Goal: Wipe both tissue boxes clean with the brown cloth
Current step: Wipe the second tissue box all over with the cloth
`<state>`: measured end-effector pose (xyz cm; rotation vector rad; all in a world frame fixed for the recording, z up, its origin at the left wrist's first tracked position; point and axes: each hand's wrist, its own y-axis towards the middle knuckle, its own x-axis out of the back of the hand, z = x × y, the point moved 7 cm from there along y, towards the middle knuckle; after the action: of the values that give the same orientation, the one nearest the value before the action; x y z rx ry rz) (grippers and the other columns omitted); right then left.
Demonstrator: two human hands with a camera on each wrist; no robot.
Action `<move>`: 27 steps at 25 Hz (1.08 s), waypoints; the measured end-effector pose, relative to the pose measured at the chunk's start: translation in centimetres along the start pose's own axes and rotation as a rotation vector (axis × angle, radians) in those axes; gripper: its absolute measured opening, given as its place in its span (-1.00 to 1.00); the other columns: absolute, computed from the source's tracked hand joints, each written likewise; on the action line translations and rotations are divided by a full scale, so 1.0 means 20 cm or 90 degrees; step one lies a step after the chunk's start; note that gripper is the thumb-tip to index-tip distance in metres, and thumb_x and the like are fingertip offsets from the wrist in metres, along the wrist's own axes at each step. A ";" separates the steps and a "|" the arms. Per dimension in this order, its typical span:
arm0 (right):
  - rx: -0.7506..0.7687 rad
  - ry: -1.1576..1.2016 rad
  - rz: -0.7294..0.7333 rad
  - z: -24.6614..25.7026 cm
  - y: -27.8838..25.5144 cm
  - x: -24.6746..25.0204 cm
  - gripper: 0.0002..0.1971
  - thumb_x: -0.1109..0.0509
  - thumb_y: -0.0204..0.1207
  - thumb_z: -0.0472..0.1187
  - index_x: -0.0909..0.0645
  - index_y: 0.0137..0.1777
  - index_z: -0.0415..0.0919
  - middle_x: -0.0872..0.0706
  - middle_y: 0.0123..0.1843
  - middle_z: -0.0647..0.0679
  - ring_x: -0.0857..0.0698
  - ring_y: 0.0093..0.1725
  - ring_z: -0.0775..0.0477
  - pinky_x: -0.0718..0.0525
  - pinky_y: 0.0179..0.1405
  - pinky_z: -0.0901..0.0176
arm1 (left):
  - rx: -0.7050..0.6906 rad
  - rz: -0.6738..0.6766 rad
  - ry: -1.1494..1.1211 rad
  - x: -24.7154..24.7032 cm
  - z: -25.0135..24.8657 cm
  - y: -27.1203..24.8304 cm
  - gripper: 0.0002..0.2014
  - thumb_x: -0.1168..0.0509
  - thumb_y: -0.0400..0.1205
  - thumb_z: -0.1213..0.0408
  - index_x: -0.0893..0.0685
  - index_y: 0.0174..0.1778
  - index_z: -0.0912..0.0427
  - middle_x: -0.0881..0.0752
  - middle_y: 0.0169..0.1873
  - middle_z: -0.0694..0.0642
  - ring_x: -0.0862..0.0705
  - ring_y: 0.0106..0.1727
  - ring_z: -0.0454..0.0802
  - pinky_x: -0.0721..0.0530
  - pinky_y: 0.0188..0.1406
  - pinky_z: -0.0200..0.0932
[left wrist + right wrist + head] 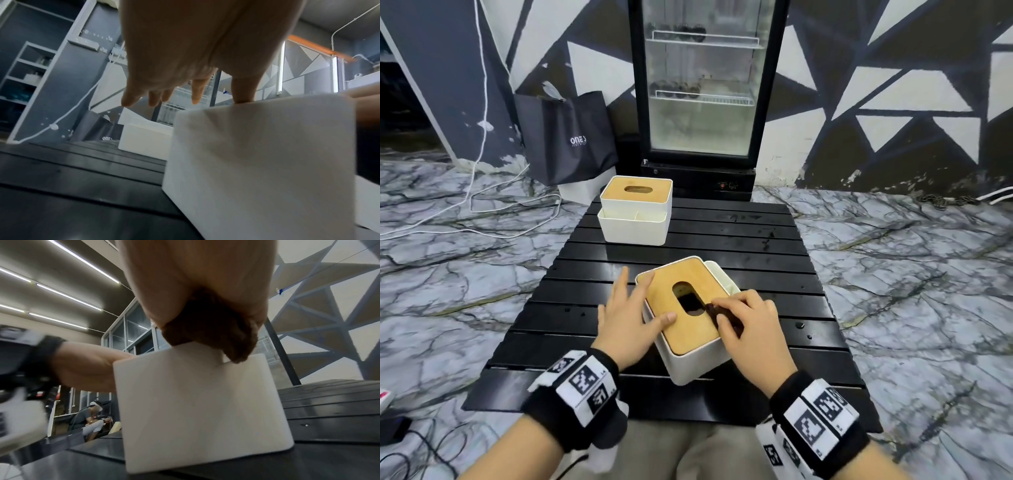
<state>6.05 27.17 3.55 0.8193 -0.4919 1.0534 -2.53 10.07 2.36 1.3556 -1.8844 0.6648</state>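
Observation:
A white tissue box with a wooden lid (688, 318) stands at an angle on the black slatted table (756, 240), close to me. My right hand (750, 318) grips the bunched brown cloth (722, 313) and presses it on the lid beside the oval slot. In the right wrist view the brown cloth (211, 331) pokes out under curled fingers onto the box (201, 410). My left hand (633, 308) lies flat against the box's left side, thumb on the lid, fingers straight (158, 95). A second tissue box (635, 212) stands at the table's far left.
A glass-door fridge (705, 85) stands behind the table, with a dark shopping bag (566, 137) to its left. White cables trail over the marble floor (911, 257) on the left. A person sits in the background (88, 418) of the right wrist view.

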 end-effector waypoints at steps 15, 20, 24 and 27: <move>0.295 -0.023 0.249 0.25 -0.04 -0.16 -0.57 -0.06 0.55 -0.04 -0.54 0.32 -0.14 -0.56 0.36 -0.11 -0.31 0.44 -0.01 -0.05 0.49 0.36 | 0.081 -0.007 0.027 0.03 0.00 0.11 -0.37 -0.16 0.66 -0.01 -0.15 0.62 0.09 -0.51 0.43 0.22 -0.51 0.39 0.21 -0.47 0.25 -0.02; 0.265 -0.073 0.323 0.20 0.04 -0.19 -0.56 0.00 0.62 -0.03 -0.41 0.45 -0.06 -0.43 0.50 -0.04 -0.25 0.55 -0.13 -0.20 0.52 0.01 | 0.060 -0.005 0.038 0.04 0.01 0.13 -0.39 -0.16 0.66 -0.02 -0.15 0.62 0.01 -0.53 0.42 0.16 -0.53 0.37 0.18 -0.48 0.26 0.01; 0.220 -0.107 0.323 0.11 0.20 -0.17 -0.62 -0.09 0.66 -0.13 -0.38 0.46 0.00 -0.40 0.52 0.01 -0.27 0.54 -0.03 -0.24 0.53 0.01 | 0.053 -0.014 0.036 0.04 0.00 0.13 -0.38 -0.16 0.66 -0.03 -0.15 0.62 -0.02 -0.52 0.43 0.13 -0.52 0.38 0.16 -0.47 0.27 -0.03; 0.200 -0.124 0.305 0.06 0.31 -0.15 -0.62 -0.11 0.66 -0.16 -0.38 0.46 -0.01 -0.41 0.50 0.03 -0.29 0.51 0.01 -0.23 0.52 0.09 | 0.049 -0.018 0.029 0.04 0.00 0.13 -0.39 -0.16 0.66 -0.02 -0.15 0.62 -0.02 -0.52 0.43 0.11 -0.52 0.38 0.14 -0.47 0.26 -0.04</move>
<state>-0.85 26.16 4.32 1.1205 -0.7216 1.5265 -5.10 10.40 3.09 1.4010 -1.8169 0.7543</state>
